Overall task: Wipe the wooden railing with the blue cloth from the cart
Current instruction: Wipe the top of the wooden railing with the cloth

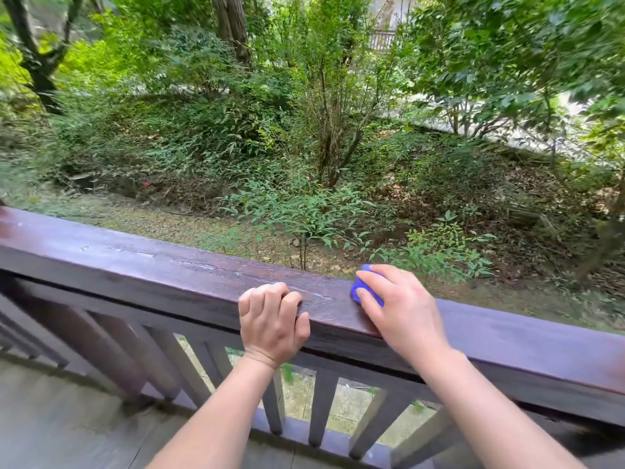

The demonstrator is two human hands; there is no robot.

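A dark brown wooden railing [169, 272] runs across the view from upper left to lower right, its top faintly streaked and shiny. My right hand [402, 306] presses a bunched blue cloth [359, 287] flat onto the top of the rail; only a small part of the cloth shows past my fingers. My left hand [272, 319] grips the near edge of the rail just to the left, fingers curled over the top. The cart is out of view.
Vertical balusters [321, 407] stand under the rail, with a grey plank deck [61, 418] on my side. Beyond the rail the ground drops to a slope of shrubs, trees and leaf litter [304, 184]. A distant building railing [382, 40] shows through the foliage.
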